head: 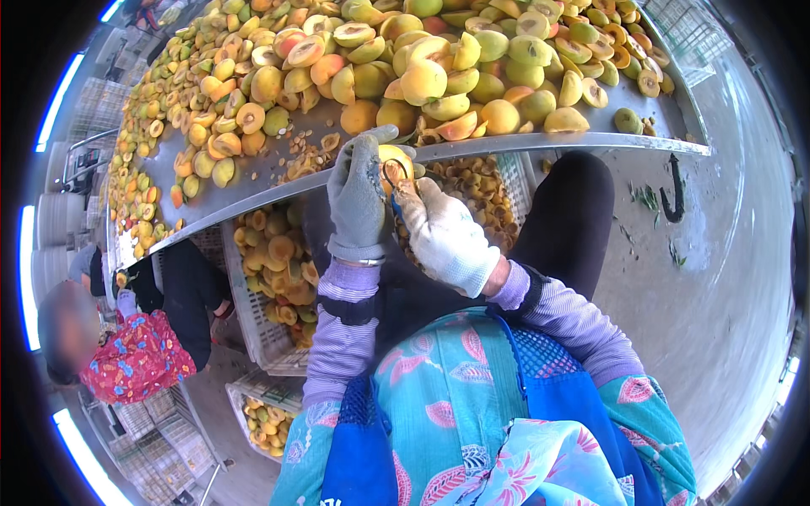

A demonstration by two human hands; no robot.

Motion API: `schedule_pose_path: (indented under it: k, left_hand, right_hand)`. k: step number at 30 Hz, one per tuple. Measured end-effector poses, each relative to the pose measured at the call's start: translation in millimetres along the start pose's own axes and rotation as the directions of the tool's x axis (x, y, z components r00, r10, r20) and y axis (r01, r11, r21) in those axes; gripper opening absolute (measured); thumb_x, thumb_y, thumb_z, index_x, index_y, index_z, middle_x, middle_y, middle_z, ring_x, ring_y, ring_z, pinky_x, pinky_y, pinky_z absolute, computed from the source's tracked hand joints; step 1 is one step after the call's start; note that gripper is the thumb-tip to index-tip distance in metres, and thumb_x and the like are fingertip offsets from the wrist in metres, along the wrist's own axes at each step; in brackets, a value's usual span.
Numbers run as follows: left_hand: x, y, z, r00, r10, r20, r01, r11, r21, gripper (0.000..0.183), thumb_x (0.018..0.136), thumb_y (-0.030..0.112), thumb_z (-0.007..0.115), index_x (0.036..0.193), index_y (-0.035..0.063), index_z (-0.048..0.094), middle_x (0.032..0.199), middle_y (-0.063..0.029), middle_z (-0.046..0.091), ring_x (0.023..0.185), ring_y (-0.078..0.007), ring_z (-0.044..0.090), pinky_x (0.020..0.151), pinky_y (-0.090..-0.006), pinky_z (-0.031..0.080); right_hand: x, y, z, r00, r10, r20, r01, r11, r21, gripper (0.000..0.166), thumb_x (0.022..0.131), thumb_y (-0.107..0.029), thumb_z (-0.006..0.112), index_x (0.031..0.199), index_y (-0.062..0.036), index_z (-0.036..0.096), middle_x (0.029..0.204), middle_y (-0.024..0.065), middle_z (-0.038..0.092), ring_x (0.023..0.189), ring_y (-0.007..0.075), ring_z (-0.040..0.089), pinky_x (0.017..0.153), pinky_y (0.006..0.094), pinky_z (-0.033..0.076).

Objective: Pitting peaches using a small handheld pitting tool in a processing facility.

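Observation:
My left hand [359, 196], in a grey glove, grips a cut yellow peach half [400, 157] just over the front rim of the metal table. In a white glove stained at the fingers, my right hand [448, 235] closes around a small pitting tool. Its blue handle [397, 207] shows partly between the hands, and its thin wire loop [386, 169] lies against the fruit's cut face. Peach halves [424, 82] are heaped on the table beyond my hands. Loose pits and scraps [307, 158] lie left of my left hand.
The raised metal table rim [557, 140] runs before me. Below stand a plastic crate [256, 335] of peach halves, another crate [522, 183] holding pits or scraps, and a lower crate [240, 405]. A black hook [676, 202] hangs right. Another person [139, 357] sits at left.

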State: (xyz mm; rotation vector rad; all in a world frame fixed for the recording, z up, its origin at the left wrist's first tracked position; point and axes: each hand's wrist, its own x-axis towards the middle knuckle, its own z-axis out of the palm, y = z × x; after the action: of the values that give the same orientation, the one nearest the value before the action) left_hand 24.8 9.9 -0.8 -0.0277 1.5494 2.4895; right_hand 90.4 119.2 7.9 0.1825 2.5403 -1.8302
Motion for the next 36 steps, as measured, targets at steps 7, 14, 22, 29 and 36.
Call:
schedule_pose_path:
  k: [7,14,22,29,36]
  left_hand:
    - [10.0,-7.3,0.3,0.987,0.160,-0.024,-0.146,0.945,0.292,0.035,0.098,0.026,0.049,0.098,-0.0050,0.064,0.083,-0.0156,0.067,0.071,-0.0212,0.064,0.065,-0.0311,0.054]
    - [11.8,-1.9,1.1,0.999,-0.003,0.053,-0.009,0.973,0.231,0.035,0.097,0.026,0.051,0.092,-0.0050,0.066,0.077,-0.0136,0.066,0.067,-0.0194,0.063,0.058,-0.0287,0.052]
    - [0.3,-5.6,-26.4,0.977,-0.204,0.063,0.214,0.916,-0.340,0.042,0.097,0.039,0.049,0.110,0.0009,0.060,0.092,-0.0149,0.066,0.076,-0.0259,0.064,0.066,-0.0363,0.055]
    - [-26.7,74.8,-103.6,0.915,0.238,-0.327,0.191,0.457,0.868,0.038,0.086,0.035,0.060,0.100,0.0007,0.068,0.086,-0.0099,0.068,0.076,-0.0149,0.063,0.070,-0.0284,0.049]
    - [130.0,31.9,-51.4,0.985,0.159,-0.073,0.099,-0.165,0.981,0.056,0.067,0.044,0.075,0.102,0.0008,0.064,0.102,-0.0248,0.067,0.099,-0.0391,0.064,0.089,-0.0406,0.049]
  right_hand:
    - [1.0,7.7,7.2,0.998,0.049,0.027,-0.051,0.998,0.039,0.035,0.099,-0.031,0.044,0.101,0.0023,0.054,0.076,0.0291,0.061,0.078,0.0485,0.059,0.068,0.0510,0.047]
    - [1.1,-5.1,9.1,0.848,0.386,0.362,-0.526,0.689,0.499,0.044,0.098,-0.046,0.044,0.092,-0.0034,0.054,0.062,0.0125,0.057,0.047,0.0265,0.055,0.043,0.0378,0.044]
    - [1.0,7.9,2.0,0.534,-0.444,0.720,-0.846,-0.297,0.444,0.045,0.099,-0.050,0.040,0.093,-0.0076,0.053,0.054,-0.0018,0.044,0.040,0.0099,0.038,0.044,0.0256,0.034]
    - [-7.2,73.5,-5.4,0.547,0.282,0.788,-0.792,-0.130,0.596,0.041,0.095,-0.054,0.047,0.087,-0.0137,0.051,0.060,-0.0002,0.048,0.048,0.0128,0.047,0.044,0.0265,0.038]
    - [12.4,27.6,2.5,0.717,0.347,0.605,-0.688,0.208,0.696,0.043,0.094,-0.055,0.049,0.080,-0.0147,0.052,0.060,-0.0003,0.049,0.047,0.0127,0.048,0.038,0.0257,0.038]
